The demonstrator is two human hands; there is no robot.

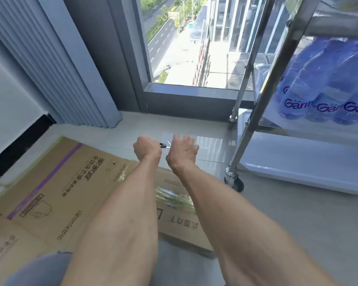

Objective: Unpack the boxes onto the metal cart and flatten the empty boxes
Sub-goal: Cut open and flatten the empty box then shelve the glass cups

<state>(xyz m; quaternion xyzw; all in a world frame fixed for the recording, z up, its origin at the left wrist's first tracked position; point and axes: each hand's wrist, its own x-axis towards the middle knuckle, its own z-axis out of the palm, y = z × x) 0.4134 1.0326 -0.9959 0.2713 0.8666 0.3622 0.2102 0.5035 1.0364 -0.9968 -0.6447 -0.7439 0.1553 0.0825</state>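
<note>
Flattened boxes (pixel 56 182) underneath; left hand (pixel 146 148) grips seemingly scissors (pixel 165 145); right hand (pixel 183 150) spread, empty.

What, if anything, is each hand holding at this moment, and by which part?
The left hand grips scissors by the black handle, with the blades pointing toward the right hand. The right hand holds nothing; its fingers are spread loosely beside the blades.
</note>
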